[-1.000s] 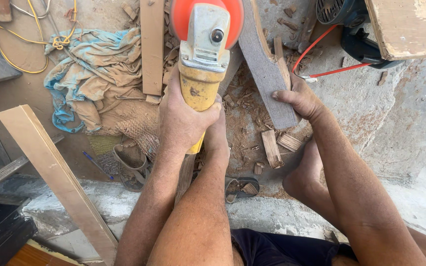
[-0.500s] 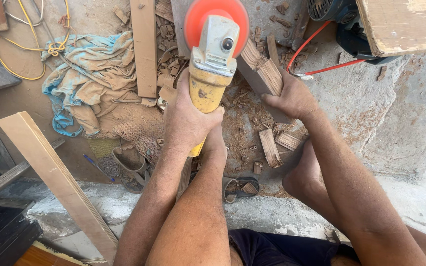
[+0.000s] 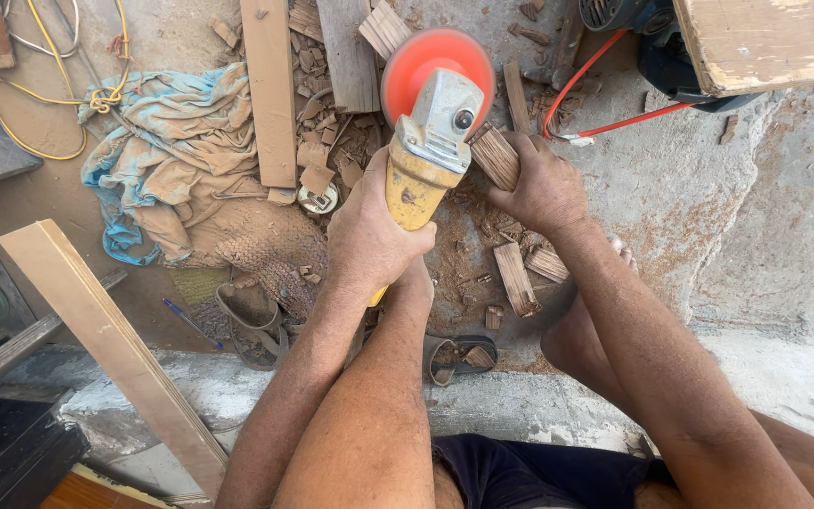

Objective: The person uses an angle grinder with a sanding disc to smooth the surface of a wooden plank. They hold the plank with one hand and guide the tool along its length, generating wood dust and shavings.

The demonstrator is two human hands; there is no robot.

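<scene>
Here the left hand (image 3: 369,226) is wrapped tight around the yellow plastic body of an angle grinder (image 3: 423,155), whose grey metal head carries a round orange disc (image 3: 431,58). The right hand (image 3: 544,188) is closed on a small ribbed block of wood (image 3: 495,155), held just beside the grinder's head and touching or nearly touching it. Below them the rough concrete floor (image 3: 671,198) is dusted with reddish sawdust and strewn with short wood offcuts (image 3: 517,278). A flat plank (image 3: 270,94) lies towards the floor's far edge, next to a crumpled, dusty blue cloth (image 3: 157,155). A pale smooth board (image 3: 110,344) leans at the near left corner, and a red cable (image 3: 605,85) curls at the far right.
</scene>
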